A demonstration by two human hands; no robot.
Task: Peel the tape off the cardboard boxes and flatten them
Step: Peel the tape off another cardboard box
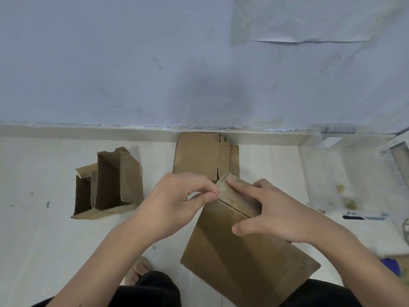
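I hold a brown cardboard box tilted above the floor in front of me. My right hand grips its upper end, fingers laid over the folded top flap and thumb on the side face. My left hand pinches something thin at the flap's left edge with thumb and forefinger; whether it is tape is too small to tell. A flattened cardboard box lies on the floor against the wall. Two open cardboard boxes stand side by side at the left.
A blue-grey wall rises behind the pale floor. Clear plastic sheeting and a dark marker pen lie at the right. My sandalled foot and dark trousers show at the bottom edge.
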